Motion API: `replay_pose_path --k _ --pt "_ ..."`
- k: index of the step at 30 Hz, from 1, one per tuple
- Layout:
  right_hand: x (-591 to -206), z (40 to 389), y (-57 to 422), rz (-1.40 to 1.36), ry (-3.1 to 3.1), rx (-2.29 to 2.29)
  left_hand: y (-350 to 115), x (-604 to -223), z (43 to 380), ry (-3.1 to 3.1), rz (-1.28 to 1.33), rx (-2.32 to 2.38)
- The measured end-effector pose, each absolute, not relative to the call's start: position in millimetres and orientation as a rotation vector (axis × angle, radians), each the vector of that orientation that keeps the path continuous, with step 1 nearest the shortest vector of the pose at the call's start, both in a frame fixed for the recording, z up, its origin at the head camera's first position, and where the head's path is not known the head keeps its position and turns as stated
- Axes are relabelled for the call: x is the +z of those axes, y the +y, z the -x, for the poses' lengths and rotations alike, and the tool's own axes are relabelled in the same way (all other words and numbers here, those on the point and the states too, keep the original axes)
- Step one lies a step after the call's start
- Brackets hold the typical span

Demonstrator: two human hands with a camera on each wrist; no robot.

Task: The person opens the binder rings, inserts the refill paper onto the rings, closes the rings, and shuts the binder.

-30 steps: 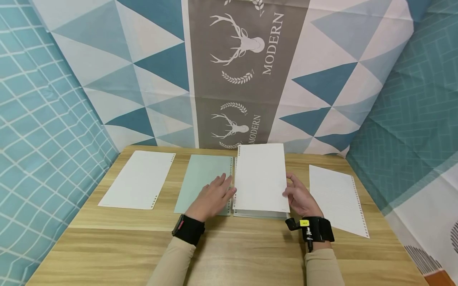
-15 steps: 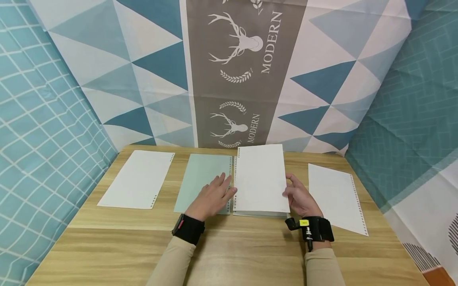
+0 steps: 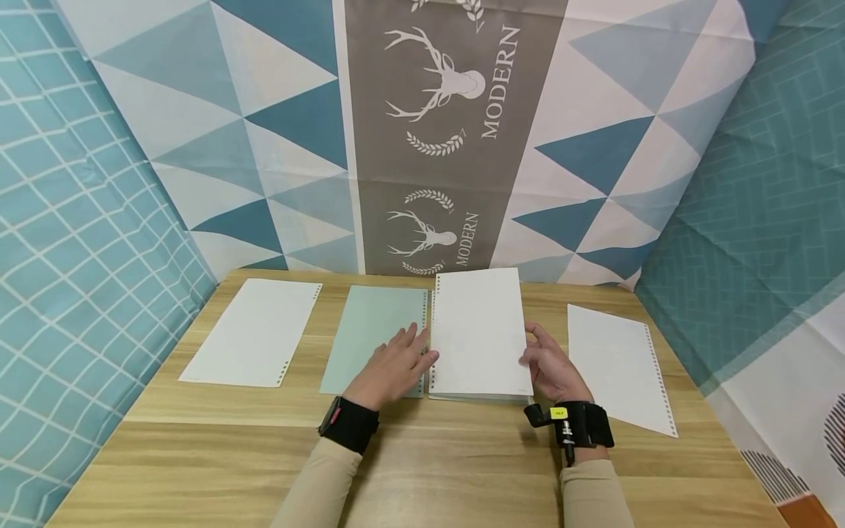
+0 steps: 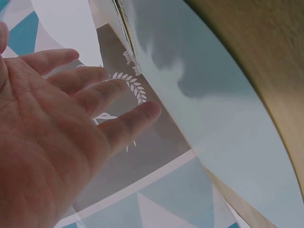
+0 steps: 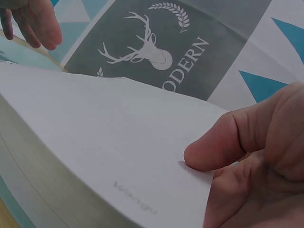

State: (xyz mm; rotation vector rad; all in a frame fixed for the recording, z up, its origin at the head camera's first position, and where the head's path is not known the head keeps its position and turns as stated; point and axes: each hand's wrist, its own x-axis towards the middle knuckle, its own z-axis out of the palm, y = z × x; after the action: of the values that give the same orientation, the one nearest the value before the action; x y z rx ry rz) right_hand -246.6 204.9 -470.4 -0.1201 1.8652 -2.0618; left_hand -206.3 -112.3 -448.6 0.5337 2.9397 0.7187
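Note:
A white loose-leaf sheet (image 3: 478, 330) with punched holes down its left edge lies over the right half of an opened binder notebook. Thumb on top and fingers beneath, my right hand (image 3: 553, 367) pinches the sheet's right edge; the right wrist view shows the thumb (image 5: 213, 147) pressing the paper near a small printed mark. Under it, lined paper (image 5: 47, 166) shows at the lower edge. My left hand (image 3: 392, 367) hovers with fingers spread above the pale green cover (image 3: 359, 323) of the notebook; in the left wrist view a gap separates its fingers from the cover (image 4: 209, 109).
One white punched sheet (image 3: 254, 334) lies on the wooden table (image 3: 422, 462) at the left. Another, lined sheet (image 3: 617, 367) lies tilted at the right, partly behind my right wrist. A patterned cloth (image 3: 422, 147) hangs along the table's back edge.
The held sheet's lower edge has come slightly down over the notebook and its top has shifted a little left. My left hand has stayed nearly still.

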Motion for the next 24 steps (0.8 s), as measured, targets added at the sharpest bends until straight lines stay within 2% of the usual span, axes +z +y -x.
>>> replay_pose_path --k 24 --pt "-471.5 247.9 204.9 0.104 1.881 -2.036 -111.1 -450.6 206.0 2.942 -0.539 0.684"
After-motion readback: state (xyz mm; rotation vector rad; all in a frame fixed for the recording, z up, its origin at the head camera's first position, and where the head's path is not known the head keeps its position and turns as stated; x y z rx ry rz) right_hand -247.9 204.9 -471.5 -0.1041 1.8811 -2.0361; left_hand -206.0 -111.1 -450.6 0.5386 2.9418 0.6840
